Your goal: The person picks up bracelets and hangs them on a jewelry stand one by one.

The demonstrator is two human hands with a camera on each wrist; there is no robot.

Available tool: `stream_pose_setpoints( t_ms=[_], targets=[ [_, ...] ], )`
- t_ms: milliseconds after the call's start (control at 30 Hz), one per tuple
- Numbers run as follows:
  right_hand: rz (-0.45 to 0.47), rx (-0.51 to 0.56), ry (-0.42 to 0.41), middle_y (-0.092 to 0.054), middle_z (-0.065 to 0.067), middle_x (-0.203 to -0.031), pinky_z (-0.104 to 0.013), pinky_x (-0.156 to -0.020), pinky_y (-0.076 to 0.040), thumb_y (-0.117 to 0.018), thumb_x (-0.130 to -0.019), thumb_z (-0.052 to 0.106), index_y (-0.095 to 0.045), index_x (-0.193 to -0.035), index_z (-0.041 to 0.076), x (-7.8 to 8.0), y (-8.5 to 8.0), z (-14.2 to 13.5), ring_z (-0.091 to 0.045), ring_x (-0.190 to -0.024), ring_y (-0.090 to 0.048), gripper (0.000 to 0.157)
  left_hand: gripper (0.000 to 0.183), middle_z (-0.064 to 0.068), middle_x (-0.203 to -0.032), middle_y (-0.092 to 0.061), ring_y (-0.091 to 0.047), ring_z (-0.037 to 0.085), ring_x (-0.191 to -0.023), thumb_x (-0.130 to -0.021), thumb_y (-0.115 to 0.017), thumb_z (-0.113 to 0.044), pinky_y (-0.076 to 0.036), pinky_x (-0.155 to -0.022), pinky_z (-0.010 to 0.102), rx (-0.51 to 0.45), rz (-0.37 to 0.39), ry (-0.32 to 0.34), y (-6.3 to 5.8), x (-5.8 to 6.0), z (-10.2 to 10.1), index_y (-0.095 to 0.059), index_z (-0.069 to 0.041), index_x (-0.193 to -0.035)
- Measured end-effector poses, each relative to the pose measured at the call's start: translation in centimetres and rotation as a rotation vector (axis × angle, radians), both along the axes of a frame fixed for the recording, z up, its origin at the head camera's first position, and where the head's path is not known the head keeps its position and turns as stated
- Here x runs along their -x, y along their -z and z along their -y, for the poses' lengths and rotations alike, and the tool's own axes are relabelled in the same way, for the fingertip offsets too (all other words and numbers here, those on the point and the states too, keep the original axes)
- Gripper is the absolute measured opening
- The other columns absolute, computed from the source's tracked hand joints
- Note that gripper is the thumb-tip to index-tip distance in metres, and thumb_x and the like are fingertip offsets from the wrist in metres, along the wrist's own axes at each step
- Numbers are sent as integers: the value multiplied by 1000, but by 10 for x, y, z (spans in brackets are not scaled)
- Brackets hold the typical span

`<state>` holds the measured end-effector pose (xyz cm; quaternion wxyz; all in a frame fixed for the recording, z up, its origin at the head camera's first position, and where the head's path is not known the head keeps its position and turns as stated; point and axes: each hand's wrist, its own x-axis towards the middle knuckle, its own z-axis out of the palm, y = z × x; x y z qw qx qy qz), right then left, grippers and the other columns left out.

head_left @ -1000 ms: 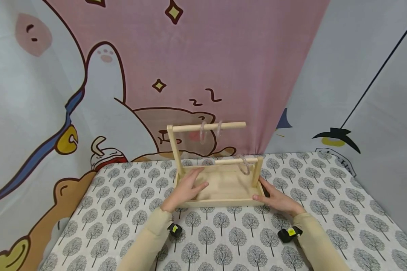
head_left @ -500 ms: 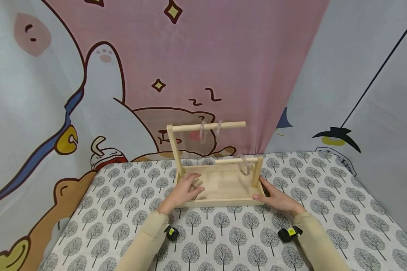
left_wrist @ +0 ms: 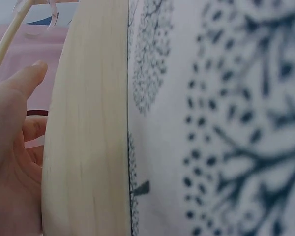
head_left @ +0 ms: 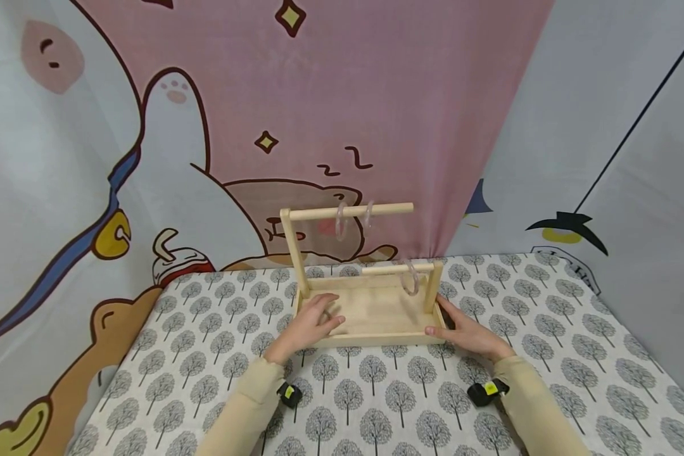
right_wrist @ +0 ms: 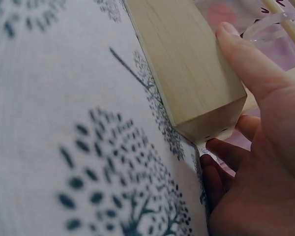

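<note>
A pale wooden jewelry stand (head_left: 370, 339) with a shallow tray base stands on the table. Two translucent pinkish bangles (head_left: 340, 223) hang from its tall upper bar (head_left: 387, 209). Another bangle (head_left: 410, 280) circles the short lower bar (head_left: 379, 270) at the right. My left hand (head_left: 308, 326) lies over the tray's left end, thumb and fingers spread apart with nothing between them. At the tray's right end, my right hand (head_left: 467, 332) grips the front corner, its thumb (right_wrist: 231, 37) on the rim and fingers against the end wall. Part of the left hand hides behind the front wall in the left wrist view.
A white cloth with grey tree prints (head_left: 370, 405) covers the table. Behind it hangs a curtain with cartoon animals (head_left: 422, 95). The tall upright post (head_left: 294, 253) rises at the stand's left, the short post (head_left: 432, 291) at its right.
Over the past second my left hand has drawn slightly back to the left, and its fingers have bent a little more. My right hand and the stand have stayed in place.
</note>
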<state>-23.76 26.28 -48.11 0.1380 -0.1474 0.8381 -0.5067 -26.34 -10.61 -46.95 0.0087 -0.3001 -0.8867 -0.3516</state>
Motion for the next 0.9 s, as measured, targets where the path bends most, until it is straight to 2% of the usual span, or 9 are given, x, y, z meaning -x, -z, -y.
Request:
stream_pose_setpoints(
  t_ms=[167,333,433,533,600,667,767,900],
  targets=[
    [11,2,8,-1,-28,-157,-73,-102,-9,-67,-92,29,-1,-157,16,0,0,-1,-51,-139,-4,93,58,23,-133,-50,-64,26,-91,-97,-59,-31,-55,-77,31,7,23,22,0,2,-5,-44,6,-139],
    [18,5,8,0,-28,-157,-71,-104,-9,-66,-92,29,0,-157,15,-1,0,0,-50,-140,-3,93,60,23,-127,-56,-62,23,-87,-97,-59,-34,-53,-78,31,24,44,83,0,6,-11,-44,7,-139],
    [26,18,4,1,-28,-157,-70,-105,-9,-66,-92,29,0,-157,14,-1,1,0,-49,-140,-3,93,60,22,-124,-57,-63,20,-87,-98,-58,-34,-53,-78,30,1,95,93,0,7,-12,-43,7,-140],
    [35,30,-3,1,-27,-157,-69,-106,-9,-66,-93,30,1,-156,15,1,3,1,-48,-140,-4,93,60,22,-128,-55,-64,21,-93,-98,-57,-34,-54,-79,30,-17,122,58,-1,5,-11,-42,4,-141],
    [45,43,-1,1,-26,-158,-68,-106,-9,-66,-93,30,1,-157,16,2,4,1,-47,-141,-5,94,61,23,-135,-50,-63,26,-102,-98,-58,-34,-53,-86,36,-10,106,10,-3,3,-9,-42,4,-142],
    [45,45,3,0,-26,-158,-68,-106,-9,-66,-93,31,0,-157,16,2,4,1,-47,-141,-6,93,62,23,-138,-47,-57,33,-112,-97,-59,-35,-49,-92,45,27,78,-42,-5,0,-6,-41,3,-142],
    [49,50,11,0,-25,-158,-69,-106,-9,-66,-92,31,0,-157,17,3,5,1,-47,-141,-6,93,64,27,-141,-42,-47,43,-122,-96,-58,-36,-41,-99,55,93,61,-86,-9,-6,-4,-40,5,-143],
    [49,55,11,0,-25,-158,-69,-105,-7,-67,-92,30,-1,-157,18,4,7,0,-47,-141,-4,93,67,32,-139,-41,-42,50,-123,-96,-58,-38,-39,-98,61,166,59,-110,-11,-11,-5,-40,7,-141]
  ],
)
